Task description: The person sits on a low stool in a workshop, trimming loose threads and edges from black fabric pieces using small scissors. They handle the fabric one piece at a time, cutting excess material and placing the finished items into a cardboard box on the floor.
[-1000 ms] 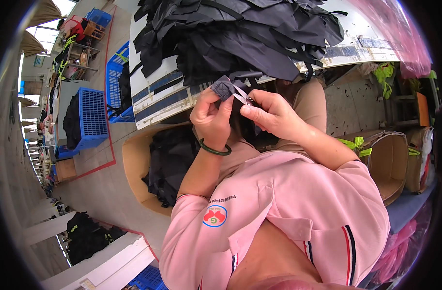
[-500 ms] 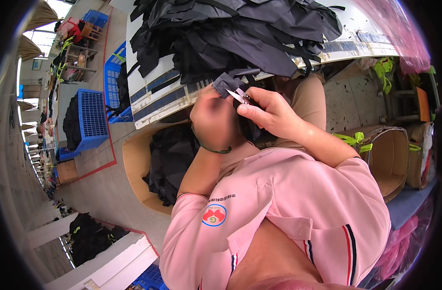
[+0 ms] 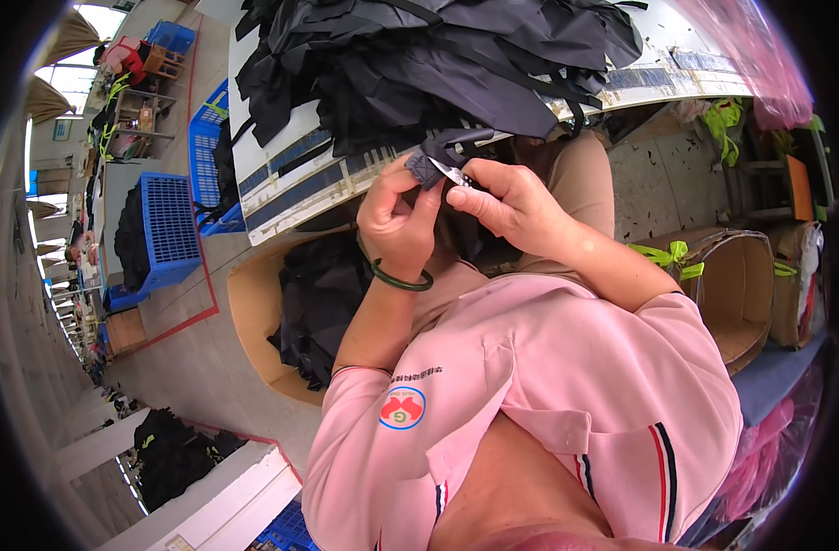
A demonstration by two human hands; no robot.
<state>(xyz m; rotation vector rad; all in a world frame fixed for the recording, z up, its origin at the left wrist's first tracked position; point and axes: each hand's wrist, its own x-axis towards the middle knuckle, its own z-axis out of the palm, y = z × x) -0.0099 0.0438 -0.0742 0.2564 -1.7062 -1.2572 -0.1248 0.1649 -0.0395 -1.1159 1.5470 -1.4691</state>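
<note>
My left hand (image 3: 399, 213) is closed on a stitched end of dark fabric strap (image 3: 423, 172), pinched between thumb and fingers. A dark green bangle circles that wrist. In my right hand (image 3: 518, 204) is a small pair of thread snips (image 3: 451, 173), gripped between thumb and fingers. Their pointed silver blades lie against the strap's stitched end, close to my left fingertips. The strap runs up toward a heap of black fabric pieces (image 3: 419, 69) on the table, just beyond my hands.
The white table (image 3: 277, 204) has worn tape along its near edge. An open cardboard box (image 3: 254, 317) with black fabric stands at my left, another cardboard box (image 3: 732, 317) at my right. Blue crates (image 3: 171, 216) stand on the floor to the left. Pink plastic sheeting (image 3: 764, 64) hangs at far right.
The snips' blades have come closer together and moved over the strap's end. My left hand has turned slightly, showing its bent fingers. The whole view has shifted slightly.
</note>
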